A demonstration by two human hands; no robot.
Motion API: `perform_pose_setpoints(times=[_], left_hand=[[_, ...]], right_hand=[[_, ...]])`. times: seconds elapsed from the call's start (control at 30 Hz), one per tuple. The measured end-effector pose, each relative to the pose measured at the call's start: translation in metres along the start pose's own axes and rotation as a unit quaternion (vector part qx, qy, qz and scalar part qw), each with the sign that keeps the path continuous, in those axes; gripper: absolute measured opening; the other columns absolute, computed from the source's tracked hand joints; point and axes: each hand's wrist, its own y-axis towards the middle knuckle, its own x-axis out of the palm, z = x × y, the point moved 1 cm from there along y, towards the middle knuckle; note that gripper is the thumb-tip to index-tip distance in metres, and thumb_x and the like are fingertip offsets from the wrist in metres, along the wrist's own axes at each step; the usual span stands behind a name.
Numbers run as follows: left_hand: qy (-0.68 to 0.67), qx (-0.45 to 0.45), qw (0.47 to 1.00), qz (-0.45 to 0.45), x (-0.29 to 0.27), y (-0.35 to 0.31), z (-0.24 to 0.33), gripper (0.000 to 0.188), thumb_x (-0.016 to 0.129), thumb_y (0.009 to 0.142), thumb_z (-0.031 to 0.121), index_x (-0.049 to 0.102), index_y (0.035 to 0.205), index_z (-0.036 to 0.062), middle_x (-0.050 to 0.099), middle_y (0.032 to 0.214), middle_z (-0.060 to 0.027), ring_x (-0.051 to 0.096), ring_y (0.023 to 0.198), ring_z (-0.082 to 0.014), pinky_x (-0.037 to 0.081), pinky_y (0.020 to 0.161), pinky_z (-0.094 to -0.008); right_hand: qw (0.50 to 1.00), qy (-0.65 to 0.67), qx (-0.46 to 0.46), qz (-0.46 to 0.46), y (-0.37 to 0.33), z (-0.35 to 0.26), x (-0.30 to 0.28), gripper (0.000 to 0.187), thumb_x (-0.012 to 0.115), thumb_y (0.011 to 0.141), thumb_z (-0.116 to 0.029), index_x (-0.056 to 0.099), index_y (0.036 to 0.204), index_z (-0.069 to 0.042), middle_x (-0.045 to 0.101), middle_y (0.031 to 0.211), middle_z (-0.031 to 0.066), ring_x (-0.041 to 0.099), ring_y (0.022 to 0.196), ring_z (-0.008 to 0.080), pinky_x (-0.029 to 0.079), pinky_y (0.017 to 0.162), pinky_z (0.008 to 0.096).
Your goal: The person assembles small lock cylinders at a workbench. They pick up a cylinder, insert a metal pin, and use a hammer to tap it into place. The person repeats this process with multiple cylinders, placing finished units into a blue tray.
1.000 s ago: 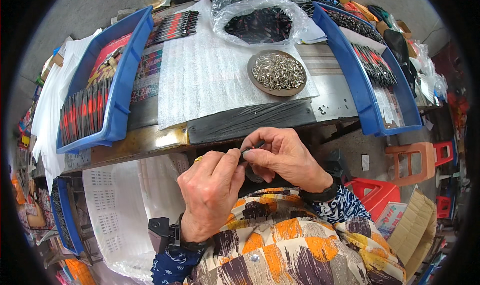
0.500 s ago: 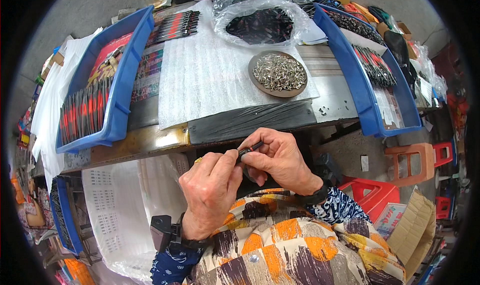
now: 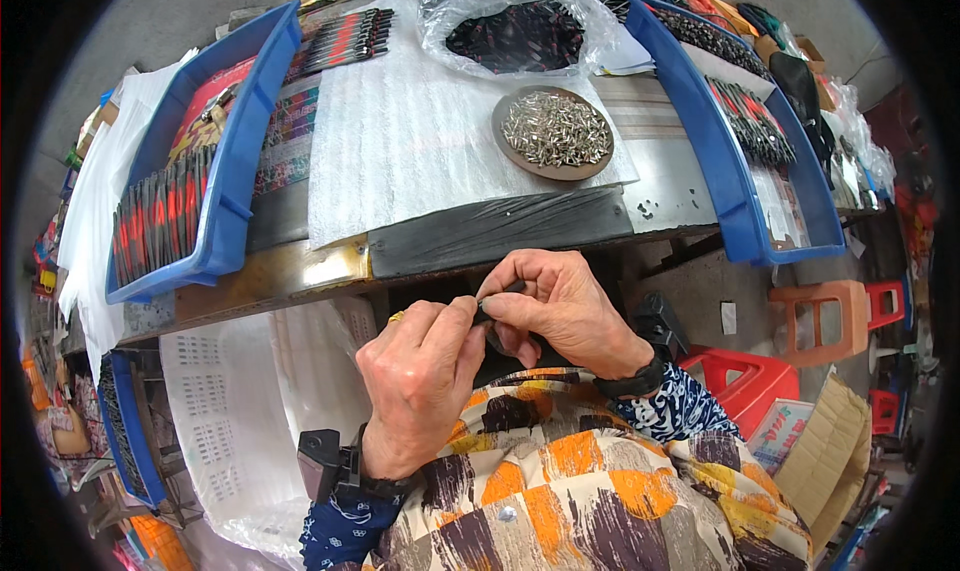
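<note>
My left hand (image 3: 420, 371) and my right hand (image 3: 560, 309) meet in front of the table's near edge. Both are closed on a small slim black part (image 3: 484, 311), pinched between thumbs and fingertips. Most of it is covered by the fingers, so its exact kind does not show. Beyond the hands, on a white foam sheet (image 3: 400, 141), stands a round brown dish (image 3: 513, 161) heaped with small silvery metal pieces (image 3: 556, 129). Behind it, a clear plastic bag (image 3: 435, 43) lies open around many small black parts (image 3: 515, 39).
Blue trays flank the sheet: the left tray (image 3: 232, 186) holds black-and-red rods (image 3: 165, 211), the right tray (image 3: 700, 161) similar ones. More rods (image 3: 345, 39) lie at the far left. A white lined basket (image 3: 215, 421) stands below left; red stools (image 3: 750, 391) and cardboard (image 3: 825, 461) stand right.
My right hand has shifted slightly, and less of the black part shows between the fingers. The table appears slightly higher in the view.
</note>
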Motion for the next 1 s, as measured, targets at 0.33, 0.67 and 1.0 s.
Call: perform_pose_setpoints(times=[0.33,0.67,1.0], left_hand=[[-0.002,0.011,1.000,0.019,0.003,0.002,0.000,0.027,0.075,0.069,-0.001,0.068,0.095,0.0022,0.062,0.076,-0.0096,0.063,0.065,-0.0255,0.051,0.055,-0.0338],[-0.117,-0.060,0.991,-0.029,-0.007,0.006,-0.003,0.024,0.075,0.070,-0.004,0.068,0.092,0.0007,0.063,0.075,-0.0121,0.063,0.063,-0.0277,0.050,0.056,-0.0333],[-0.021,0.000,1.000,-0.006,-0.001,0.001,-0.005,0.026,0.075,0.069,0.000,0.068,0.094,0.0037,0.061,0.074,-0.0087,0.062,0.063,-0.0251,0.049,0.054,-0.0342]], right_hand=[[0.995,-0.023,-0.085,0.051,-0.001,0.010,0.006,0.010,0.064,0.093,-0.008,0.061,0.095,0.002,0.063,0.068,0.0027,0.056,0.051,0.0048,0.044,0.042,0.0184],[0.983,0.127,-0.114,-0.066,0.007,0.023,-0.006,0.016,0.062,0.096,-0.013,0.061,0.097,0.003,0.062,0.066,0.0067,0.059,0.051,0.0114,0.046,0.044,0.0221],[0.997,0.046,-0.046,-0.032,0.003,0.012,-0.005,0.016,0.062,0.097,-0.015,0.060,0.097,0.001,0.061,0.068,0.0040,0.056,0.051,0.0075,0.044,0.044,0.0196]])
